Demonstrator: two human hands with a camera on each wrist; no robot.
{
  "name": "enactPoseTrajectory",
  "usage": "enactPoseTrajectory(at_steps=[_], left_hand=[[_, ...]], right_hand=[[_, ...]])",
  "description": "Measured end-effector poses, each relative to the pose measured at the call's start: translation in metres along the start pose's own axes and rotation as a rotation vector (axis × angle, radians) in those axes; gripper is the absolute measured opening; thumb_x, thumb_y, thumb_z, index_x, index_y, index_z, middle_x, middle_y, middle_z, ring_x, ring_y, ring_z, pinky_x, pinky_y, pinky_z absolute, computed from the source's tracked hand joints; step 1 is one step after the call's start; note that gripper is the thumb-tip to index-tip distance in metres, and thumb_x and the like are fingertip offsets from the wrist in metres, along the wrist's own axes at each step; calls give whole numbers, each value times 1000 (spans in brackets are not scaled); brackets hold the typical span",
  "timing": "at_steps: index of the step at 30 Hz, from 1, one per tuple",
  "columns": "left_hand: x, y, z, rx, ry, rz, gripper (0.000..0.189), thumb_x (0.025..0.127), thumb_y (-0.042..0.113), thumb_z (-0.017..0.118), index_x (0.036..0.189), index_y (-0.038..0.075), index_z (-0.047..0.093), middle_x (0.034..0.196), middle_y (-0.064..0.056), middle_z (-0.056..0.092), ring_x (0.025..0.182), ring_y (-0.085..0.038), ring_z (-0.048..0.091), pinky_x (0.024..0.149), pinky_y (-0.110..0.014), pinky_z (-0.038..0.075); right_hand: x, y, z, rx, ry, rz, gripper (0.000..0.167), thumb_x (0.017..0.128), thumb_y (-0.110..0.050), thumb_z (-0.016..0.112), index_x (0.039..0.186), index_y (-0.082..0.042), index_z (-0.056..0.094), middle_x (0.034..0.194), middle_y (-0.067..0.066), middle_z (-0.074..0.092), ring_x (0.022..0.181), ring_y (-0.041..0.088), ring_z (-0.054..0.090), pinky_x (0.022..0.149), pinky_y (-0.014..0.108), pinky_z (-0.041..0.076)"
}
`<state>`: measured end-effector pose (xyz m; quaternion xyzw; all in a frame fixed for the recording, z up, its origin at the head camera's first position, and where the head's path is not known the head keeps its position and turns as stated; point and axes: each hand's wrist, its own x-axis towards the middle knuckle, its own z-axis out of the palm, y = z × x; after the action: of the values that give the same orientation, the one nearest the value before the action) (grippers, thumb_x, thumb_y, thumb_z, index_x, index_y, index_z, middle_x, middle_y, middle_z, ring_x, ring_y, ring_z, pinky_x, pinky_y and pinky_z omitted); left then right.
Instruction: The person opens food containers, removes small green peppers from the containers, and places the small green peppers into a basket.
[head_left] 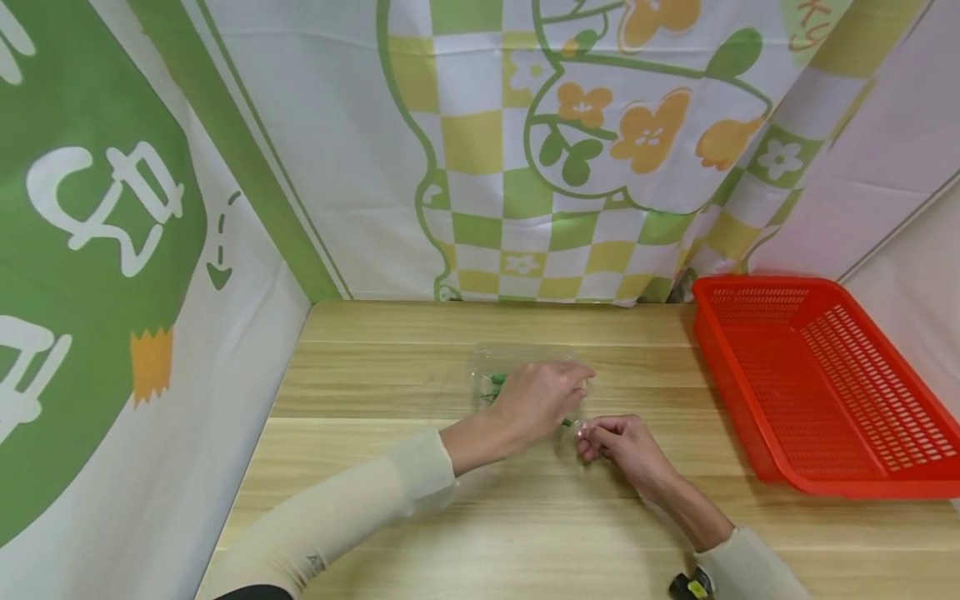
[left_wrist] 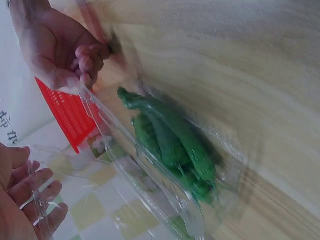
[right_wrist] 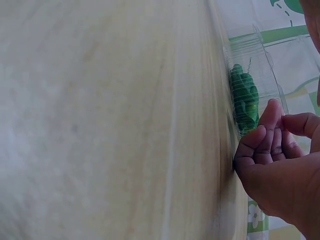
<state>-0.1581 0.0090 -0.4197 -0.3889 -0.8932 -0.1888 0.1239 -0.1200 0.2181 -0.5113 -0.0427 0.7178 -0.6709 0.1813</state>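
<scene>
A clear plastic clamshell box [head_left: 487,360] lies on the table with its lid raised. Inside are several long green vegetables [left_wrist: 170,137] with thin stalks, partly hidden by my left hand in the head view. My left hand [head_left: 542,396] reaches over the box. Its spread, slightly bent fingers touch the clear lid [left_wrist: 55,150] in the left wrist view. At the near right corner, my right hand [head_left: 626,450] pinches the box's rim between thumb and forefinger. The other fingers of that hand curl in beside the box [right_wrist: 270,75], as the right wrist view shows.
A red plastic basket [head_left: 817,400] with slotted walls stands on the right of the wooden table [head_left: 360,392]. Printed cloth [head_left: 472,150] hangs behind the table, and a green and white cloth [head_left: 90,208] covers the left side.
</scene>
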Motion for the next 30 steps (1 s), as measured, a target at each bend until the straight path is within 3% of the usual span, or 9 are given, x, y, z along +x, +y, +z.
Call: enactPoseTrajectory(at_steps=[6, 12, 14, 16, 20, 24, 27, 30], left_hand=[[3, -13, -6, 20, 75, 4, 23, 107, 30, 66, 120, 16, 79, 121, 1, 79, 110, -16, 76, 88, -31, 65], [7, -30, -14, 142, 97, -42, 37, 109, 42, 58, 126, 15, 77, 121, -2, 79, 113, -21, 75, 100, -37, 62], [7, -36, -17, 182, 87, -64, 41, 110, 46, 54, 124, 16, 78, 117, -1, 80, 107, -21, 77, 92, -36, 65], [8, -41, -21, 212, 69, -88, 44, 111, 49, 52, 120, 17, 80, 102, -2, 82, 89, -20, 79, 73, -34, 66], [9, -54, -32, 252, 34, -145, 48, 110, 53, 50, 120, 16, 80, 70, -2, 73, 54, -16, 65, 41, -29, 49], [11, -69, -42, 225, 27, -201, 49, 111, 51, 49, 122, 13, 79, 72, -5, 73, 50, -14, 59, 38, -25, 41], [14, -80, -47, 142, 37, -257, 47, 111, 48, 51, 123, 11, 79, 87, -7, 79, 49, -10, 53, 38, -21, 36], [15, -90, -48, 9, 41, -335, 45, 112, 45, 52, 126, 10, 77, 73, -9, 73, 41, -9, 37, 36, -22, 29]], right_hand=[[0, -1, 1, 4, 12, 3, 28, 106, -1, 55, 111, 25, 65, 89, 11, 74, 78, 12, 70, 74, 26, 64], [0, -1, 2, 10, 27, 9, 27, 105, 0, 55, 111, 25, 65, 89, 11, 75, 77, 12, 71, 75, 26, 65], [-1, -1, 3, 16, 33, 6, 27, 105, 1, 56, 111, 25, 65, 87, 11, 75, 77, 12, 71, 74, 26, 65], [-1, -1, 3, 17, 33, 0, 27, 105, 1, 56, 111, 26, 64, 87, 11, 75, 76, 12, 71, 74, 25, 65], [-1, -1, 4, 24, 41, 8, 27, 105, 1, 56, 112, 26, 64, 89, 13, 76, 77, 13, 71, 74, 25, 65], [-2, -1, 4, 30, 51, 20, 26, 104, 2, 56, 113, 25, 64, 90, 15, 76, 77, 13, 71, 75, 25, 65], [-2, -2, 4, 31, 54, 21, 26, 104, 1, 57, 113, 25, 65, 90, 15, 75, 77, 13, 71, 75, 25, 64], [-3, -2, 4, 34, 48, 20, 27, 105, 0, 57, 114, 25, 64, 91, 15, 75, 77, 12, 70, 75, 24, 64]])
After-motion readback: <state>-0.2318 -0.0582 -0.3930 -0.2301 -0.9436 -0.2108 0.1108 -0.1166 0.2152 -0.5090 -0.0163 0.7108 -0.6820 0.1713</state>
